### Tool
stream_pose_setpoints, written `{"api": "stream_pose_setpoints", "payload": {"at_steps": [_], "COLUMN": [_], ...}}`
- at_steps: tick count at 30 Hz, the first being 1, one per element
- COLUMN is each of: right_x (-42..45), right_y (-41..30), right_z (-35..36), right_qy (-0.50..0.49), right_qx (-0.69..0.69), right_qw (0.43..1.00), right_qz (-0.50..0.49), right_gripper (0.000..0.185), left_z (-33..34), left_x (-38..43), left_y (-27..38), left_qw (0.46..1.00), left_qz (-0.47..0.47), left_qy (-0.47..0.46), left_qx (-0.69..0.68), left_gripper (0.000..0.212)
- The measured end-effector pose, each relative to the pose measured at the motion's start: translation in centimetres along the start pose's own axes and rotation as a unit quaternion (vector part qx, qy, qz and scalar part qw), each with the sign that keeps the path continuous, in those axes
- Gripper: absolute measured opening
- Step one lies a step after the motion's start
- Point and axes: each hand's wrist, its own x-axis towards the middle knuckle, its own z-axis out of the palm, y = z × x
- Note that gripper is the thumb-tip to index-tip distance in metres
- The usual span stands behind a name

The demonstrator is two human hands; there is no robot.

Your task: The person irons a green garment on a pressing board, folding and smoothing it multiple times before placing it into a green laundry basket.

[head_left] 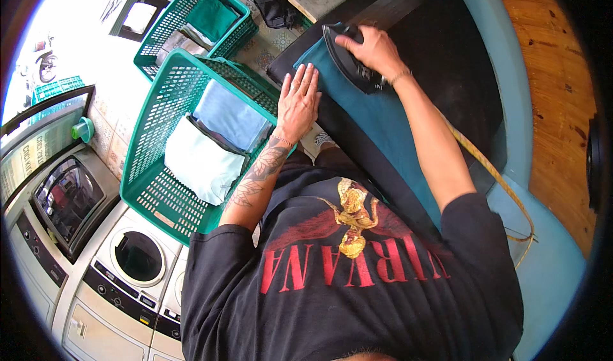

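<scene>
A teal cloth (364, 117) lies lengthwise along the black ironing surface (445, 54). My right hand (378, 50) grips the handle of a black clothes iron (352, 62), whose soleplate is at the far part of the cloth. A yellow patterned cord (483, 162) runs from behind my right forearm towards the lower right. My left hand (299, 100) is flat with its fingers extended, its fingertips at the cloth's left edge near the far end. It holds nothing. Whether the left palm touches the surface I cannot tell.
Left of me, a green plastic basket (148, 117) holds folded blue cloth (230, 114) and white cloth (206, 160). Behind it another green basket (167, 26) holds folded fabrics. Washing or drying machines (115, 308) stand at the lower left. A wooden surface (550, 73) lies at the right.
</scene>
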Motion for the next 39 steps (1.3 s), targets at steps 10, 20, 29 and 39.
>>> {"api": "stream_pose_setpoints", "payload": {"at_steps": [10, 20, 29, 39], "right_x": [-1.9, -3.5, 3.8, -14.6], "right_y": [-2.8, -8.2, 2.1, 0.9], "right_z": [2.2, 3.4, -1.3, 3.9], "right_qy": [-0.086, -0.015, 0.004, 0.083], "right_qx": [0.088, 0.031, 0.065, 0.093], "right_qw": [0.991, 0.999, 0.997, 0.988], "right_qz": [-0.058, 0.0, 0.044, 0.095], "right_gripper": [0.075, 0.07, 0.084, 0.07], "left_z": [-7.2, -15.9, -15.6, -12.8], "left_x": [-2.3, -6.0, -9.3, 1.7], "left_y": [-4.2, -7.6, -5.7, -4.6], "left_qw": [0.984, 0.961, 0.959, 0.989], "left_qz": [-0.104, -0.204, -0.221, -0.012], "left_qy": [0.145, 0.184, 0.16, 0.109], "left_qx": [-0.018, -0.014, -0.071, -0.095], "left_gripper": [0.044, 0.031, 0.031, 0.031]}}
